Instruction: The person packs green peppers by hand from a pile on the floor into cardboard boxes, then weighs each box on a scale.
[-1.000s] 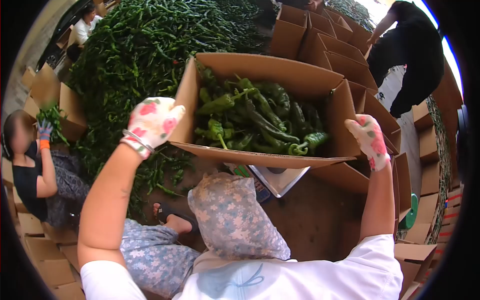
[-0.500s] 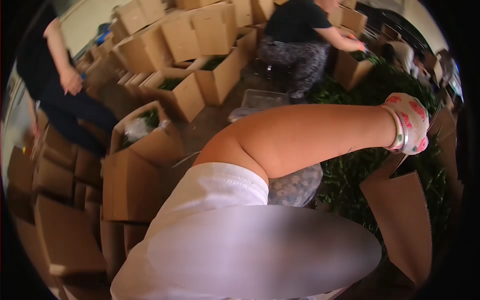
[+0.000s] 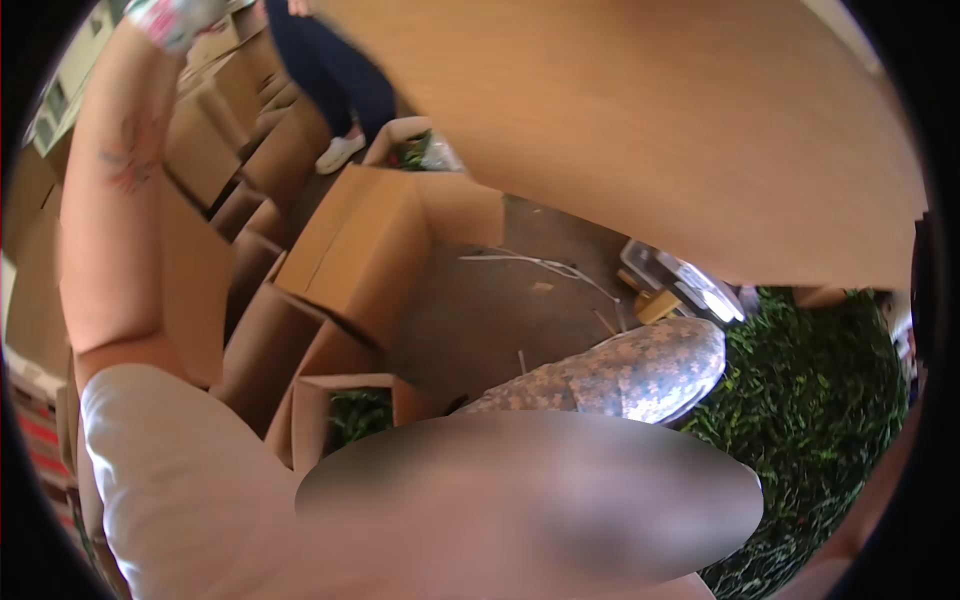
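My left arm stretches up along the left side, and its hand (image 3: 178, 20), in a white glove with a pink floral pattern, is cut off by the top edge. Its fingers are blurred and partly out of frame, so I cannot see what they hold. Behind that hand stand open cardboard boxes (image 3: 215, 110). A large piece of cardboard (image 3: 660, 130), perhaps the side of a box, fills the upper right, close to the camera; what holds it is hidden. Only a bit of my right arm shows at the lower right edge, with the hand outside the view.
Green leafy cuttings (image 3: 810, 420) lie heaped at the right, beside my patterned knee (image 3: 640, 370). A flapped carton (image 3: 350, 250) stands left of the floor (image 3: 480, 310), where pale straps lie. A clear plastic container (image 3: 690, 275) is beyond my knee. Another person's legs (image 3: 330, 70) are behind.
My left hand has swung from the right, over the greenery, to the upper left. The view has turned, and the large cardboard now covers the upper right.
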A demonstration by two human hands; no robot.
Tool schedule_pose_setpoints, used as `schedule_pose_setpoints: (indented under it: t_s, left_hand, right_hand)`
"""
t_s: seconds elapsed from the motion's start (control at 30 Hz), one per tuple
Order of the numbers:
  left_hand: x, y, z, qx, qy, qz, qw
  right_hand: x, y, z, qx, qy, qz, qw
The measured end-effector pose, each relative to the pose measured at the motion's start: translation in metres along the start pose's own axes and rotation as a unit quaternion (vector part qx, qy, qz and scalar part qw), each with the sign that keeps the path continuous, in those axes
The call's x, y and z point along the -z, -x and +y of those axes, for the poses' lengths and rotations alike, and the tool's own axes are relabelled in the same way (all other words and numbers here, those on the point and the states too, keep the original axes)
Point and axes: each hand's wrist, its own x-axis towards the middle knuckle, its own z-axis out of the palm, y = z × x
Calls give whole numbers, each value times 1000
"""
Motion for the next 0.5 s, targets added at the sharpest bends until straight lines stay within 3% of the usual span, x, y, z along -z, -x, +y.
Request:
schedule_pose_setpoints:
  t_s: [0.07, 0.13, 0.17, 0.2, 0.23, 0.3, 0.37, 0.4, 0.47, 0.5]
  left_hand:
    - [34, 56, -15, 181, 25, 1, 983]
    - [82, 108, -85, 174, -134, -56, 974]
    - [93, 116, -55, 332, -201, -112, 915]
    - [111, 135, -69, 335, -145, -123, 923]
    - [133, 161, -91, 337, -88, -137, 927]
    - [149, 198, -99, 432, -148, -76, 886]
    - [162, 243, -109, 464, -203, -91, 858]
    - [165, 269, -116, 465, -240, -121, 844]
    - [175, 334, -155, 379, -370, -237, 814]
    - [174, 360, -183, 324, -426, -273, 800]
  right_hand:
    - [-45, -25, 2, 39, -88, -40, 995]
    - [-87, -46, 6, 79, -179, -91, 976]
    - [-111, -52, 4, 97, -227, -120, 962]
    - [-135, -53, 0, 104, -269, -147, 946]
    - [-158, -51, -7, 100, -302, -175, 932]
    - [-199, -38, -48, 9, -333, -229, 915]
    - [-224, -19, -95, -58, -300, -308, 901]
    - [-240, -2, -104, 60, -294, -260, 918]
    - [-258, 19, -122, 125, -255, -264, 922]
    - [-261, 25, -129, 65, -236, -325, 914]
